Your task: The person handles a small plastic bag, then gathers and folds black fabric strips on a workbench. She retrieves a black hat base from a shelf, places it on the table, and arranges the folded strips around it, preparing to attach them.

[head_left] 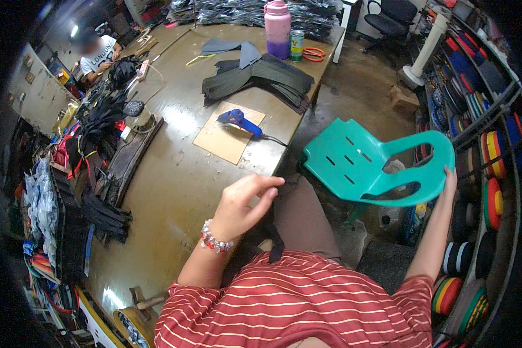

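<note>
- Our right grip [450, 182] holds the green chair [371, 165] by its backrest edge.
- The chair is just right of the table [162, 232].
- Our left grip [238, 206] curls loosely, a narrow gap between thumb and forefinger.
- We see a blue corded tool [245, 123] on a tan board [220, 142], near dark strips [255, 78].

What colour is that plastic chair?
The plastic chair is bluish green, seen best in the head view.

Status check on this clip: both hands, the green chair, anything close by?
Left hand raised near the table, fingers loosely curled. Right hand holding green chair by its backrest. Nearby: blue handheld tool on tan board.
</note>
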`<state>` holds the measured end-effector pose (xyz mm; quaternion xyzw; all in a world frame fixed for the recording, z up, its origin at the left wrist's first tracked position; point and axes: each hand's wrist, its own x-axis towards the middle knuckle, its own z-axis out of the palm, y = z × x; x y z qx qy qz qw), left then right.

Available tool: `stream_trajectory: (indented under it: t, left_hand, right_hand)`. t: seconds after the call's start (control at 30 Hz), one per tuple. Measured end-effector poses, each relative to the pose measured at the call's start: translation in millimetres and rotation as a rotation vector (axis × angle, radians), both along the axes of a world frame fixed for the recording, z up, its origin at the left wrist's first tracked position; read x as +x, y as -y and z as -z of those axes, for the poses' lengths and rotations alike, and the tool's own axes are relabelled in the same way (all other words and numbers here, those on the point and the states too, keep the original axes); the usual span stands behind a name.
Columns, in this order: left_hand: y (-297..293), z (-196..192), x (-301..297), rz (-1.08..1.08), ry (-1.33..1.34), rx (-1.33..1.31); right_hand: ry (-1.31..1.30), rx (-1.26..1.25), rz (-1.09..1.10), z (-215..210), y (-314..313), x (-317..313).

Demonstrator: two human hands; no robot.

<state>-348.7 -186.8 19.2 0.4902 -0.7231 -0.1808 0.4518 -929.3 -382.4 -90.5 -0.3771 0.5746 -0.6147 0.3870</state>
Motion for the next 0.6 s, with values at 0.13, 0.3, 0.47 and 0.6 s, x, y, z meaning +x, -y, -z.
stream_trajectory:
  t: [0.13, 0.3, 0.47, 0.6]
  left_hand:
    - [-30.3, 25.9, 8.4, -0.016, 0.081, 0.088]
    - [-78.4, 55.5, 29.3, -0.22, 0.142, 0.207]
    - [-113.1, 67.7, 51.6, -0.332, 0.158, 0.258]
    - [-148.7, 67.3, 63.5, -0.372, 0.163, 0.271]
  right_hand:
    - [-0.079, -0.004, 0.049, 27.0, 64.7, 14.3]
    - [-0.112, -0.015, 0.039, 73.4, 138.3, 23.2]
    - [-1.016, 0.13, 0.285, 53.0, 190.8, 47.7]
    - [-1.307, 0.454, 0.255, 16.2, 180.9, 84.2]
